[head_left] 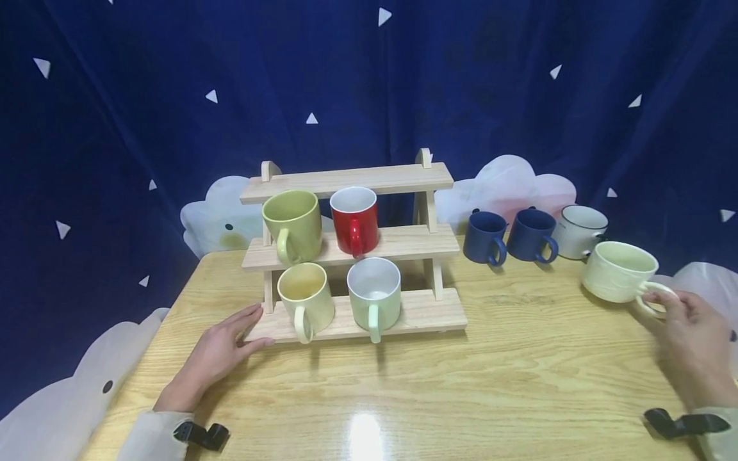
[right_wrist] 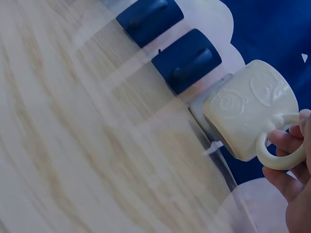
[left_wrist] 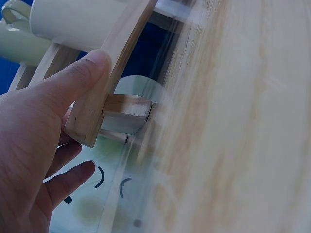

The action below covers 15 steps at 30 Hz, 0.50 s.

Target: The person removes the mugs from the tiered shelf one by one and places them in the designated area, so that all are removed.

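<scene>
fingers (right_wrist: 286, 138) of the right hand (head_left: 694, 333) grasped the cream mug (head_left: 619, 271) by its handle. left hand (head_left: 221, 349), fingers straight, rested against the wooden rack (head_left: 415, 312) on the counter (head_left: 519, 378).

A light wooden table with a glossy, grain-patterned top (head_left: 519, 378) stands before a dark blue fabric backdrop scattered with small white triangles (head_left: 173, 77). Pale cloud-shaped cutouts (head_left: 507, 182) line the foot of the cloth behind and beside the table. An overhead light throws a bright white glare spot (head_left: 365, 435) onto the tabletop near its front edge.
</scene>
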### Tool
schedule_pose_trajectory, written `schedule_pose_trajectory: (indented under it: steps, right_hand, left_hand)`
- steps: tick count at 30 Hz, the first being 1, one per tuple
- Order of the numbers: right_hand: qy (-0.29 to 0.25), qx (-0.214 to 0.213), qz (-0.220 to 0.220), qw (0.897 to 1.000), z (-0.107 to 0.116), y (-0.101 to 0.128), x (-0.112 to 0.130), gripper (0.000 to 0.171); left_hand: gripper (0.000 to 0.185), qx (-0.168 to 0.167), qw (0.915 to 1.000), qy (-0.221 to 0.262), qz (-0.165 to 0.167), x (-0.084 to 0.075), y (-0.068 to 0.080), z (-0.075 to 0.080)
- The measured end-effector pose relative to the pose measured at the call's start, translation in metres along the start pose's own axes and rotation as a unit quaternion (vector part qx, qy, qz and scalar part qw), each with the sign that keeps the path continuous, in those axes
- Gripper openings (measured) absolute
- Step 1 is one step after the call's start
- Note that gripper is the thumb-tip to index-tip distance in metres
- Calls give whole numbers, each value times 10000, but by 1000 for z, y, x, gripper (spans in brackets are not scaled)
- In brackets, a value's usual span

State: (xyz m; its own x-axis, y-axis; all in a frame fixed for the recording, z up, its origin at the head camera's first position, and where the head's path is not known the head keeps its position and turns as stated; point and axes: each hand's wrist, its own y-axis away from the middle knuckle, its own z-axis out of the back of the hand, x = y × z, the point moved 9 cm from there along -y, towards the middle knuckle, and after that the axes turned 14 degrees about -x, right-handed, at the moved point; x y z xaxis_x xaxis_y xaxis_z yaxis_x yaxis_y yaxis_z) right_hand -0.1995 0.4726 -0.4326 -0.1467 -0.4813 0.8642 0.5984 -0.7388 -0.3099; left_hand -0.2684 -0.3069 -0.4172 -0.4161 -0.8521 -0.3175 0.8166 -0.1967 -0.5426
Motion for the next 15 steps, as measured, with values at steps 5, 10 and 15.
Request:
schedule_pose_trajectory:
  steps: [5,10,15]
  right_hand:
    - [103,35,12,9999,2,-3,-8,25]
    - [156,96,95,9998,3,-5,-12,23]
    - [329,16,73,9994,4,-10,-19,19]
  left_hand:
    - [71,-19,10000,-30,-44,-1,0,0]
    - [70,-25,10000,-12,-66,-1,0,0]
    - [70,-48,9999,-14,-107,-1,0,0]
